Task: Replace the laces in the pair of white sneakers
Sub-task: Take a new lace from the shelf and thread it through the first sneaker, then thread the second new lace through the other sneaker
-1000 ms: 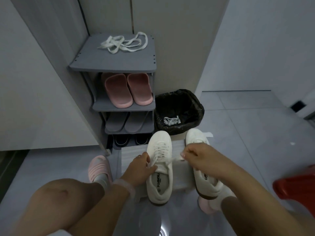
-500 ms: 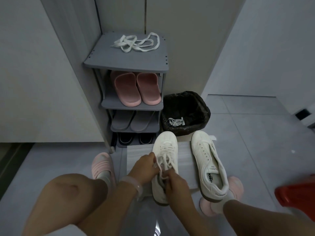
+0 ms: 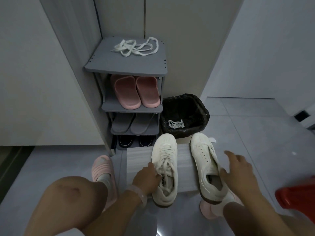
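Observation:
Two white sneakers lie on a white foam sheet (image 3: 139,161) on the floor. The left sneaker (image 3: 164,160) has white laces threaded through it, their ends lying loose over the tongue. My left hand (image 3: 147,178) grips its left side at the collar. The right sneaker (image 3: 203,160) has bare eyelets. My right hand (image 3: 238,169) is spread over its heel end, the thumb touching the collar and the fingers straight. A bundle of loose white laces (image 3: 136,47) lies on top of the grey shoe rack (image 3: 126,66). Another white lace (image 3: 176,124) lies in the black-lined bin (image 3: 201,106).
The rack holds pink slippers (image 3: 134,91), grey slippers (image 3: 133,124) and dark shoes (image 3: 134,141). My feet wear pink slippers (image 3: 101,166) on either side of the sheet. A red stool (image 3: 298,196) stands at the right edge. Walls close in on the left and back.
My right hand has let go of the left sneaker's laces and moved right onto the unlaced sneaker. My left hand has stayed on the laced sneaker.

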